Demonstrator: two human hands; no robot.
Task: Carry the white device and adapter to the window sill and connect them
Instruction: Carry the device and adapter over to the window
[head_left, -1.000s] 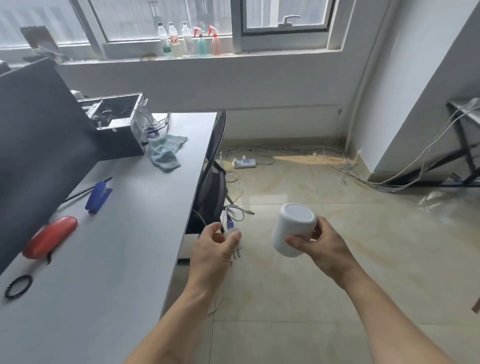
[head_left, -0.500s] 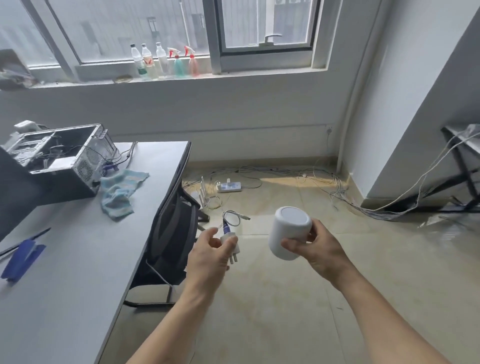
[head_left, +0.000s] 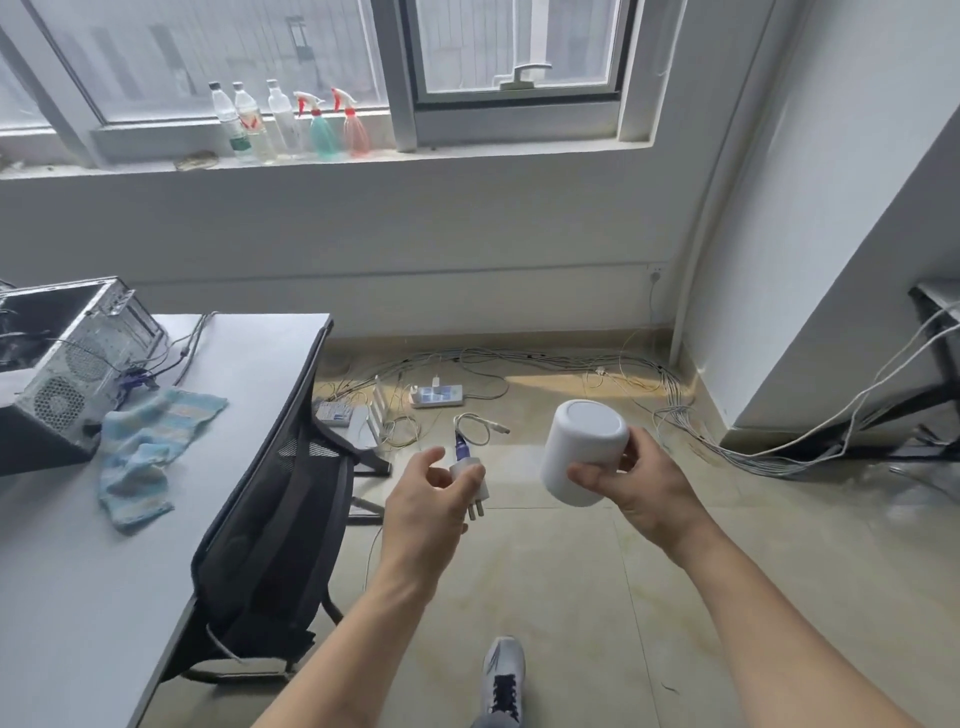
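My right hand (head_left: 641, 488) grips a white cylindrical device (head_left: 582, 451), tilted with its flat end toward me. A small white plug adapter (head_left: 470, 480) sits in my left hand (head_left: 423, 501), its metal prongs pointing down and a short looped cable (head_left: 478, 425) rising from its top. Both are held out over the tiled floor, side by side and apart. The white window sill (head_left: 519, 150) runs across the far wall, well ahead of my hands.
Three bottles and two spray bottles (head_left: 291, 122) stand on the sill's left part. A grey desk (head_left: 171, 457) with an open computer case (head_left: 67, 364) and a blue cloth (head_left: 150, 452) is at left, a black chair (head_left: 280, 525) beside it. Cables and a power strip (head_left: 436, 396) lie on the floor.
The view has moved forward past the desk toward the window; the sill and floor cables look nearer. Both hands keep the same grip on the device and adapter.
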